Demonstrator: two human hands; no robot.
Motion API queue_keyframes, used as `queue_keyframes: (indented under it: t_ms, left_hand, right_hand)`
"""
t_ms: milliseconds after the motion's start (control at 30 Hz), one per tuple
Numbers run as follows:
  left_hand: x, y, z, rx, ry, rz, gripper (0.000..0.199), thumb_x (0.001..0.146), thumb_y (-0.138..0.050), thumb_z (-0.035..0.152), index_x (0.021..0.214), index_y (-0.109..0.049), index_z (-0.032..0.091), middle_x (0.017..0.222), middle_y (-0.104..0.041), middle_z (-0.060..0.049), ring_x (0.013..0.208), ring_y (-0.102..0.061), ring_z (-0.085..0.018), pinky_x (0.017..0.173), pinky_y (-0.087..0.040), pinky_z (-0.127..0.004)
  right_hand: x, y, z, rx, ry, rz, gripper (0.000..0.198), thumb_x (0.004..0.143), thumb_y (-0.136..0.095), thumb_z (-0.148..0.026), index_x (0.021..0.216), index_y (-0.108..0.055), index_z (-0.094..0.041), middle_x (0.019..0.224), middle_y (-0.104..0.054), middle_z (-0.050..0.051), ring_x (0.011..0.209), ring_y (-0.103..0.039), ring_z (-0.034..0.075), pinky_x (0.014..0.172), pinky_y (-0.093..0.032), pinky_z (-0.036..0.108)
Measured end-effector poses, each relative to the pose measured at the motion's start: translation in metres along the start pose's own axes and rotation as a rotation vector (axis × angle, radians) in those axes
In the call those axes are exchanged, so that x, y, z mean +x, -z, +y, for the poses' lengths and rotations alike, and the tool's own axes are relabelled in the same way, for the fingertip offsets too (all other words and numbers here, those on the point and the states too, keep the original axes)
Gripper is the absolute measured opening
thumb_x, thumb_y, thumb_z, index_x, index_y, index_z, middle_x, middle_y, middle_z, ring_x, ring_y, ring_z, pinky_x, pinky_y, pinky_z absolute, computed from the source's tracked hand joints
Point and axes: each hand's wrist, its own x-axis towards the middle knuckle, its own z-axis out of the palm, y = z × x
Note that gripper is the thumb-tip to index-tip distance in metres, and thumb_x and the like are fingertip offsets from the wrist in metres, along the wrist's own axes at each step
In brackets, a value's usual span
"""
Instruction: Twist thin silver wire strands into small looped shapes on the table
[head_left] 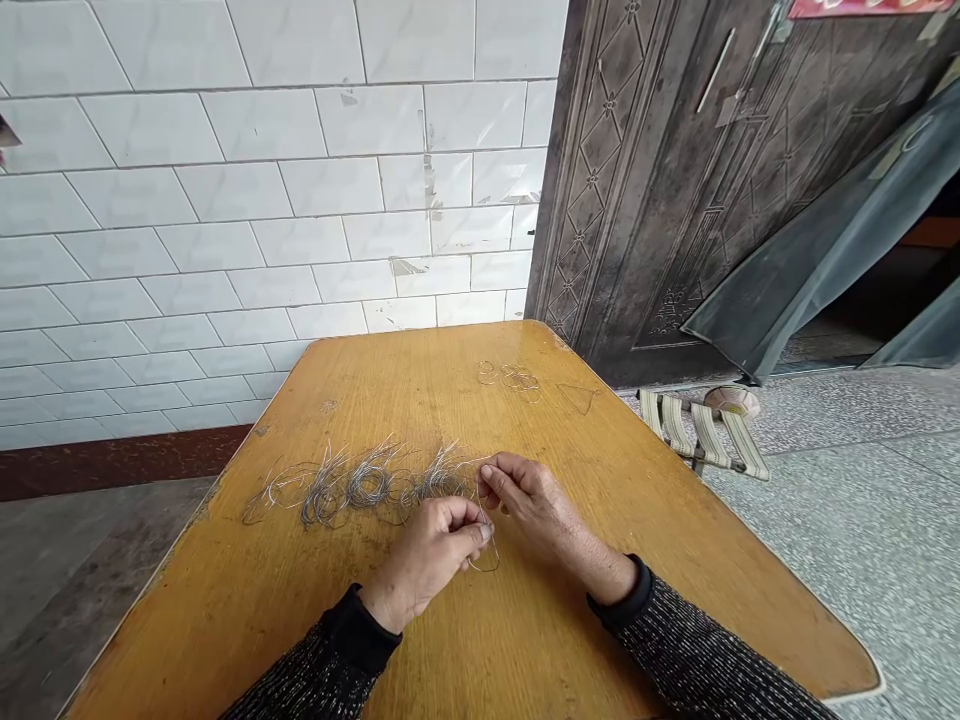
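Observation:
Between my hands runs a thin wire [495, 556], bent into a loop that hangs just below my left fingers. My left hand [439, 545] pinches it between thumb and forefinger. Slightly higher and to the right, my right hand [532, 495] is closed in a pinch on the same wire, close to a thin end that points left. Behind my left hand lies a bundle of grey wires [442, 483]. Further left are a coiled wire bundle [368, 486], another tangled bundle [322, 497] and a looser wire loop [279, 490].
A wooden table [405, 390] carries everything. Several small wire rings [517, 378] and a bent wire [579, 396] lie toward its far right. A white tiled wall [300, 180] stands behind, with a dark carved door [637, 180] and a folding stool [701, 432] at right.

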Motion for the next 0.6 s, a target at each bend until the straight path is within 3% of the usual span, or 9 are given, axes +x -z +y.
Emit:
queue_keyframes:
  t_ms: [167,467,600]
  left_hand:
    - [0.0035,0.0001,-0.0046,-0.203,0.077,0.045,0.014,0.066,-0.058,0.027,0.062,-0.053,0.015,0.055,-0.047,0.003,0.047,-0.039,-0.007,0.045,-0.026,-0.022]
    - [0.0046,0.0029,-0.0057,-0.258,0.116,0.022,0.016,0.065,-0.062,0.028,0.062,-0.056,0.013,0.056,-0.053,0.001,0.044,-0.042,-0.006,0.044,-0.028,-0.021]
    - [0.0053,0.0036,-0.0054,-0.219,0.057,0.082,0.018,0.066,-0.062,0.029,0.062,-0.055,0.014,0.053,-0.051,0.002,0.045,-0.043,-0.007,0.045,-0.032,-0.021]
  right_hand:
    - [0.0017,0.0002,-0.0024,0.188,-0.044,0.026,0.032,0.082,-0.046,-0.042,0.066,-0.055,-0.017,0.058,-0.052,0.001,0.05,-0.043,0.01,0.048,-0.035,0.023]
    - [0.0017,-0.001,-0.0075,0.497,-0.174,-0.002,0.038,0.07,-0.058,-0.052,0.074,-0.058,-0.014,0.054,-0.052,-0.003,0.042,-0.042,0.006,0.042,-0.034,0.02]
    - [0.0025,0.0019,-0.0076,0.54,-0.212,-0.027,0.043,0.068,-0.06,-0.052,0.09,-0.058,-0.015,0.063,-0.057,-0.002,0.049,-0.049,0.008,0.043,-0.036,0.019]
